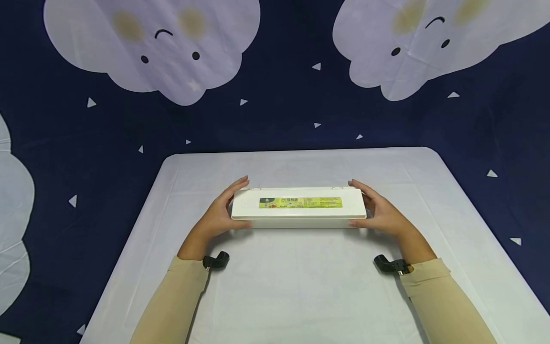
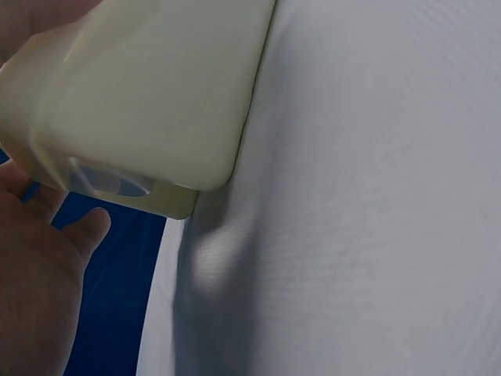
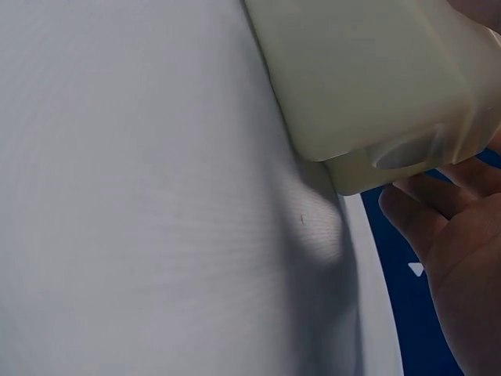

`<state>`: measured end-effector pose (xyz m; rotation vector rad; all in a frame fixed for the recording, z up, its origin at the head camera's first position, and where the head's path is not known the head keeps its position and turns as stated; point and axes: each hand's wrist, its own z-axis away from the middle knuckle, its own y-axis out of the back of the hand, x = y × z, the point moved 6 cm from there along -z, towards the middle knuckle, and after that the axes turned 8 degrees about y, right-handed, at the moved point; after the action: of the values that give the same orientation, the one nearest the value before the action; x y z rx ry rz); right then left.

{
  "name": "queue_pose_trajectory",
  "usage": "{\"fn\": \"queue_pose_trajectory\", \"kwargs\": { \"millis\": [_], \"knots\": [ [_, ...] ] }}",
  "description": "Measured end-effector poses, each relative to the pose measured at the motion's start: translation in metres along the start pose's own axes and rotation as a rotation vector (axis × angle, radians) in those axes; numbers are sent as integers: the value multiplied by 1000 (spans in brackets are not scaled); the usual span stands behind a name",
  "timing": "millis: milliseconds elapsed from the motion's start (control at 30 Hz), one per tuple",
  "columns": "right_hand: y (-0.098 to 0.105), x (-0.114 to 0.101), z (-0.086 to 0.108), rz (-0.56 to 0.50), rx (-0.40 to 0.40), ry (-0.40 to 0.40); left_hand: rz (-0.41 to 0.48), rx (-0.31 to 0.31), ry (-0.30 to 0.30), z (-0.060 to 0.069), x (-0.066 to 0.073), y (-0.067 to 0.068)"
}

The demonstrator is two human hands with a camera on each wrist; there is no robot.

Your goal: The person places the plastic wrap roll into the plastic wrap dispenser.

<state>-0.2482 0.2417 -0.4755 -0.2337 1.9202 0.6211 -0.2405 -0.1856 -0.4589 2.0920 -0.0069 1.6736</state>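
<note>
A long white plastic cling film box (image 1: 245,203) with a yellow-green label lies lengthwise across the white-covered table, its lid down. My left hand (image 1: 216,215) grips its left end, thumb along the front side and fingers round the back corner. At the opposite end my right hand (image 1: 384,213) holds it in the same way, thumb in front and fingers behind. Both wrist views show an end of the box (image 2: 149,94) close up, with an oval recess low on it. In the right wrist view, fingers (image 3: 423,207) curl near the box's far edge.
The white table (image 1: 296,282) has rounded far corners. Beyond it hangs or lies a dark blue cloth (image 1: 283,124) printed with clouds and small triangles. Black wrist straps with camera mounts (image 1: 216,260) sit at both sleeve cuffs.
</note>
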Motion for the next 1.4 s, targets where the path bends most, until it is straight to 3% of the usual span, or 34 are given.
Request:
{"fn": "queue_pose_trajectory", "kwargs": {
  "millis": [200, 500, 600, 867, 1133, 1267, 1400],
  "knots": [
    [2, -1, 1, -8, 1, 19, 16, -13, -16, 5, 23, -1],
    [5, -2, 1, 22, 20, 34, 41, -29, -86, 10, 35, 4],
    [5, -4, 1, 28, 28, 42, 68, -4, -103, 10, 29, 8],
    [3, -4, 4, 42, 46, 63, 38, 71, -92, 6, -14, 14],
    [1, -7, 3, 67, 54, 72, 45, 33, -37, 6, -18, 11],
    [0, -13, 2, 121, 52, 59, -14, 20, -20, 4, -15, 8],
    [0, -21, 0, 244, 32, 68, -132, -3, -16, 1, -9, 5]
  ]
}}
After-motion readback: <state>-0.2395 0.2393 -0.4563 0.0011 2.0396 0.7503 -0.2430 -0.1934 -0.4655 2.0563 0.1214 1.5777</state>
